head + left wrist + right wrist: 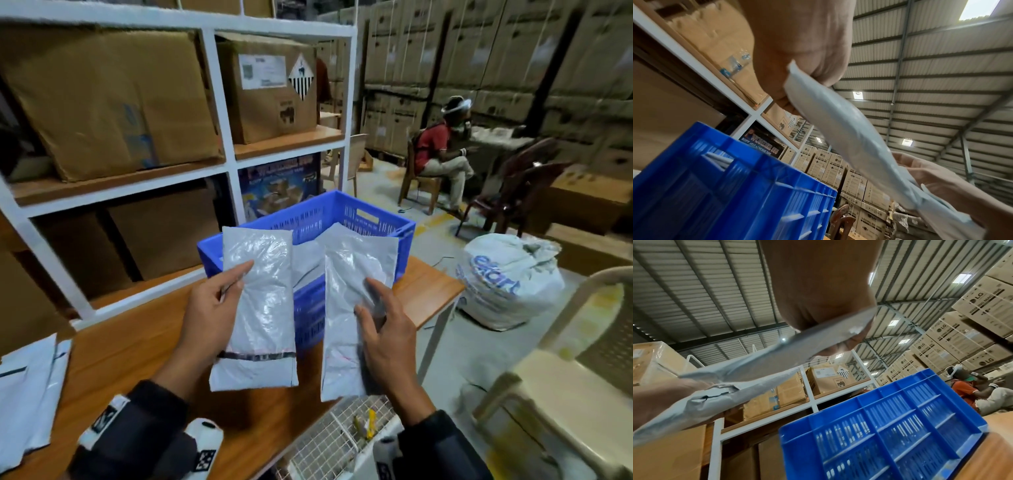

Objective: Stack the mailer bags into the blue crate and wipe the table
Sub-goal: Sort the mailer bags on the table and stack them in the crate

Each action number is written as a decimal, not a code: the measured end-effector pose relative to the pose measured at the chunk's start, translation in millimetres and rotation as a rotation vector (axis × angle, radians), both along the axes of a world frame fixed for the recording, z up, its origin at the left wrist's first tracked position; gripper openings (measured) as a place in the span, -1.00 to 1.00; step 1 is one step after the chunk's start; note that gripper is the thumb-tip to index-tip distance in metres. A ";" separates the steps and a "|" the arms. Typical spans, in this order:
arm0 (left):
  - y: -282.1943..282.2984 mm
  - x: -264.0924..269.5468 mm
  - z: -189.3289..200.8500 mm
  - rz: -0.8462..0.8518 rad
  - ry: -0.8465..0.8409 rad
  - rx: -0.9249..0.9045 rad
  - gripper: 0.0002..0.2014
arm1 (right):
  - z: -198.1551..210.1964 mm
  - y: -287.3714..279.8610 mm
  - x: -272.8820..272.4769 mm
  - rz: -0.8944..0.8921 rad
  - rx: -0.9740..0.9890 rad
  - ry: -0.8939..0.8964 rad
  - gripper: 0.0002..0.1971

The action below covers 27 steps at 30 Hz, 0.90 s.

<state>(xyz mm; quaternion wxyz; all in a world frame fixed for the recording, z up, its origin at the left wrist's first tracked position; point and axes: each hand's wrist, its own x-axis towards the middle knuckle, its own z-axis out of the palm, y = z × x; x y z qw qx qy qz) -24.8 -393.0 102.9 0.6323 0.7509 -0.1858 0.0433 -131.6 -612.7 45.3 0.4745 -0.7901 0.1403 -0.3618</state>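
In the head view I hold two grey mailer bags upright side by side over the wooden table (144,346), just in front of the blue crate (346,212). My left hand (219,301) grips the left bag (260,308) by its left edge, thumb on the front. My right hand (380,318) grips the right bag (346,349) with fingers spread on its face. The left wrist view shows the left hand (803,48) pinching its bag (849,138) above the crate (735,186). In the right wrist view the right hand (822,288) holds its bag (797,352) over the crate (890,418).
More white mailer bags (27,394) lie at the table's left end. A white rack (219,113) of cardboard boxes stands behind the table. A wire basket (329,442) sits at the front edge. Right of the table are a white sack (507,284), a beige chair (565,377) and a seated person (442,154).
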 end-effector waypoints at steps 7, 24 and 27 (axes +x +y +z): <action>-55.7 66.6 40.4 0.016 -0.091 0.251 -0.67 | 4.3 -76.2 57.0 -0.003 -0.040 -0.003 -0.58; -210.7 248.5 29.2 -0.197 0.116 0.766 -0.55 | 29.0 -273.1 236.5 0.099 -0.271 0.219 -0.50; -240.7 264.3 24.0 -0.157 0.190 0.780 -0.63 | 27.0 -291.1 258.9 0.241 -0.306 0.251 -0.54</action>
